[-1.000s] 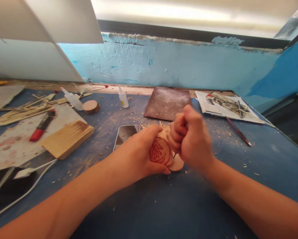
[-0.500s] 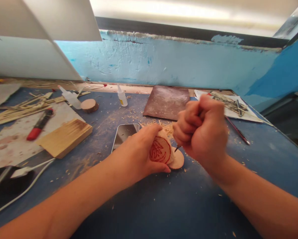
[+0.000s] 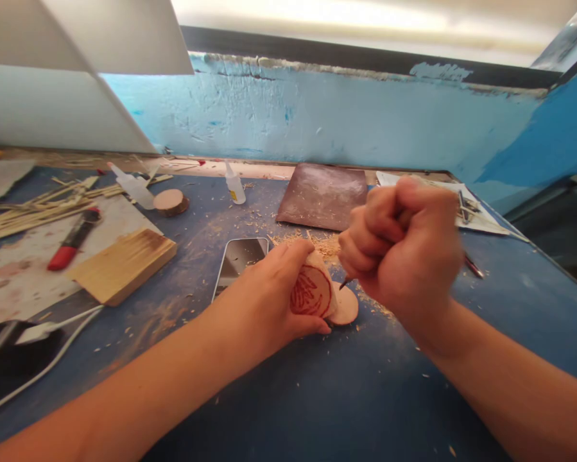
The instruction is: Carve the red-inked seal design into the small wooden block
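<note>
My left hand (image 3: 269, 295) grips a round wooden slice (image 3: 311, 292) with a red drawn pattern, tilted up on its edge on the blue table (image 3: 317, 398). Just right of it a plain wooden disc (image 3: 346, 307) lies flat. My right hand (image 3: 406, 247) is a closed fist around a small carving tool; only its dark tip (image 3: 344, 282) shows, just above the plain disc and beside the patterned slice. Wood shavings (image 3: 324, 245) lie behind both hands.
A phone (image 3: 240, 256) lies left of the hands. A wooden block (image 3: 124, 263), red marker (image 3: 71, 240), glue bottles (image 3: 233, 186), a small log slice (image 3: 171, 201) and wooden sticks (image 3: 42, 208) sit left. A brown sheet (image 3: 324, 196) and papers (image 3: 481, 215) are behind. A white cable (image 3: 52, 359) runs front left.
My right fist has lifted up and to the right, away from the slice, exposing the tool tip and the plain disc. The left hand keeps holding the patterned slice.
</note>
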`<state>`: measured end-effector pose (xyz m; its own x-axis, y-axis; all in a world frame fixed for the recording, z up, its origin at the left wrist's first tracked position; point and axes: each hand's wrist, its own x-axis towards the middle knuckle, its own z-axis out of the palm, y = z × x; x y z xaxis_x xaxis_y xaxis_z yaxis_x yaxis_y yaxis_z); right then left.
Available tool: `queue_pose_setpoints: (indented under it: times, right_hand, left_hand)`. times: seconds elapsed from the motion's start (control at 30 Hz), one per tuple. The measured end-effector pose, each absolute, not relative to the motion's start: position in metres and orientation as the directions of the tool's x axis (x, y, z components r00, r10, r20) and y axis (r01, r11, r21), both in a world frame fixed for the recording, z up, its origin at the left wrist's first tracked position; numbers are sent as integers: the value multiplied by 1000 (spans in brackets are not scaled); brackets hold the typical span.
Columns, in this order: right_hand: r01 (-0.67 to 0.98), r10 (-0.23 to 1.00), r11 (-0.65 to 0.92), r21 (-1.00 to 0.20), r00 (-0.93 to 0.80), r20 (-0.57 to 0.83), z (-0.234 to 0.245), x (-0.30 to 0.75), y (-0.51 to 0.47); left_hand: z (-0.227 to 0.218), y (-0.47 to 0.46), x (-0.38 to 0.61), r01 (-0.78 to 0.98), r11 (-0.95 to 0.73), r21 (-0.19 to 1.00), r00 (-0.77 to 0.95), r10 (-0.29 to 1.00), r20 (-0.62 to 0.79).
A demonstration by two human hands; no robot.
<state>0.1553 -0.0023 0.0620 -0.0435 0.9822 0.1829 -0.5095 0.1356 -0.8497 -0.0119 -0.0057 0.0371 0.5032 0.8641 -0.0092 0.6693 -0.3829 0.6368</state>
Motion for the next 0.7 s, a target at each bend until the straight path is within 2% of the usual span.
queue_pose_setpoints:
  times: [0.1,0.27,0.43,0.57,0.7]
  right_hand:
    - [-447,986,82,-891,-96,139,59,155,-3]
    - [-518,981,124,-847,-63,183,63,157,-3]
    - [-481,983,36,-876,-142,118,68,160,-4]
    - [-490,982,111,-865,-79,171,78,162,-6]
    - [-430,971,187,-883,-52,231,65,159,-7]
  left_hand:
    - [37,-7,-12,669,-376,641,509,860,-26]
    - [36,-8,-12,691,-387,610,493,870,-7]
    - [35,-6,-12,695,-386,607,500,866,-22]
    - [31,-8,-12,704,-418,574,496,868,23]
    - [30,-11,-10,701,-429,569,501,865,34]
